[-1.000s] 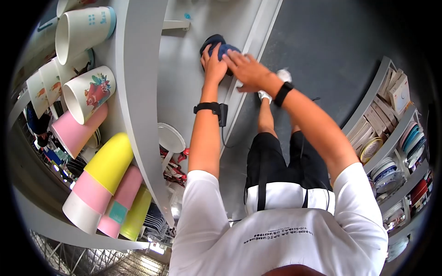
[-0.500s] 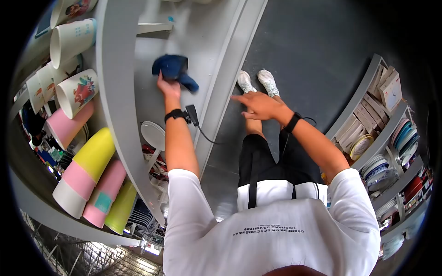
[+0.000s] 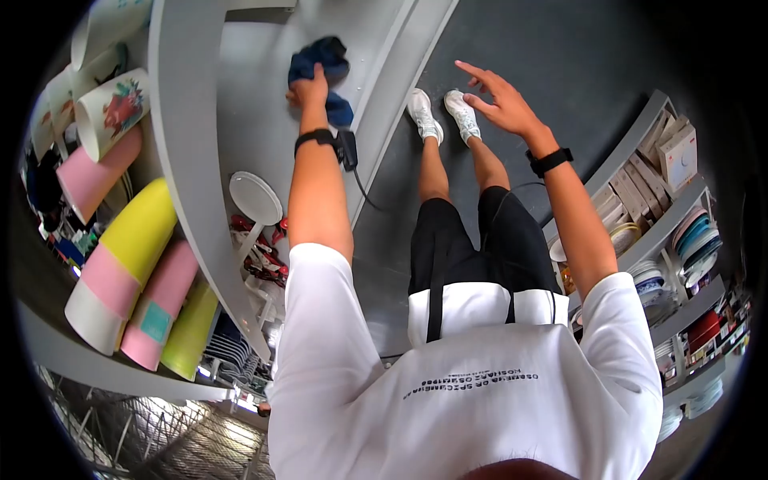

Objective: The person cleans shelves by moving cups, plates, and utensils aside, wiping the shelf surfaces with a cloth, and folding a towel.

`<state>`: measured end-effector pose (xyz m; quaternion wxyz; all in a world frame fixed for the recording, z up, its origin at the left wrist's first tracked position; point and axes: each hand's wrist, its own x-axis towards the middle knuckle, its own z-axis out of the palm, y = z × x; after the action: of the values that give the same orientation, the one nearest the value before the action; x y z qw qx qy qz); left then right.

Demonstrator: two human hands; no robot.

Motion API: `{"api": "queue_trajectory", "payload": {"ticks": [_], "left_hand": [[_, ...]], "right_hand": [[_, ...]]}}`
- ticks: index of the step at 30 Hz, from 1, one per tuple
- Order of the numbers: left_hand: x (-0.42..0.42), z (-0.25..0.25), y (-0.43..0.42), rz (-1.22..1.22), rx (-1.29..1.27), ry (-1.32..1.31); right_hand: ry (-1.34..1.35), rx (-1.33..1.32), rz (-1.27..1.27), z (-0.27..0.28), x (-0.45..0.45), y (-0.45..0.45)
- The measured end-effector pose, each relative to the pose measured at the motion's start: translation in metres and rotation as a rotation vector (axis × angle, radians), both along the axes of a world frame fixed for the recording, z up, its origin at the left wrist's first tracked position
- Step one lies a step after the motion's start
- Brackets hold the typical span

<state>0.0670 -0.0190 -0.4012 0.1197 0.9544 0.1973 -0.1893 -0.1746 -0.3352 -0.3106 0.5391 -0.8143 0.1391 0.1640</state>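
A crumpled dark blue cloth lies against the grey shelf board on the left. My left hand is closed on it, fingers pressed into the fabric, and one end of the cloth hangs out beside my wrist. A black wrist strap with a small box and cable sits on that forearm. Over the floor, my right hand is held in the air with its fingers stretched out and apart, touching nothing. It also has a black band at the wrist.
Stacked cups and coloured pots fill the shelf at far left. A white round-headed item and red goods lie below the board. Boxes and plates line the right shelves. My white shoes stand on the dark floor.
My left hand and the cloth have moved farther along the board, and the hand now lies over the cloth. My right hand has moved up and right, away from the shelf edge.
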Motion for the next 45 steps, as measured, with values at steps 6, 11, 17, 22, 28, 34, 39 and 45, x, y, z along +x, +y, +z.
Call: {"api": "queue_trajectory", "payload": {"ticks": [6, 11, 17, 22, 28, 34, 39, 45], "left_hand": [[-0.065, 0.032, 0.061, 0.535, -0.115, 0.107], [-0.066, 0.028, 0.06, 0.729, -0.313, 0.091], [-0.063, 0.038, -0.056, 0.037, -0.078, 0.372], [-0.043, 0.048, -0.071, 0.01, -0.222, 0.404], [-0.035, 0.075, -0.121, -0.531, -0.276, 0.139], [-0.117, 0.091, -0.089, -0.657, -0.902, 0.12], [-0.187, 0.07, 0.049, -0.262, -1.284, 0.3], [-0.207, 0.108, 0.205, 0.543, -1.307, 0.32]], "right_hand": [[0.011, 0.045, 0.129, -0.004, 0.016, 0.02], [0.011, 0.121, 0.163, 0.003, -0.002, 0.033], [0.048, 0.225, 0.086, 0.006, -0.025, 0.028], [0.049, 0.206, -0.059, -0.005, -0.03, 0.032], [-0.207, 0.018, -0.381, -0.01, 0.0, 0.023], [-0.286, -0.092, -0.376, 0.047, 0.032, 0.058], [-0.441, -0.353, 0.255, 0.006, 0.002, 0.21], [-0.381, -0.201, 0.231, -0.023, 0.005, 0.376]]}}
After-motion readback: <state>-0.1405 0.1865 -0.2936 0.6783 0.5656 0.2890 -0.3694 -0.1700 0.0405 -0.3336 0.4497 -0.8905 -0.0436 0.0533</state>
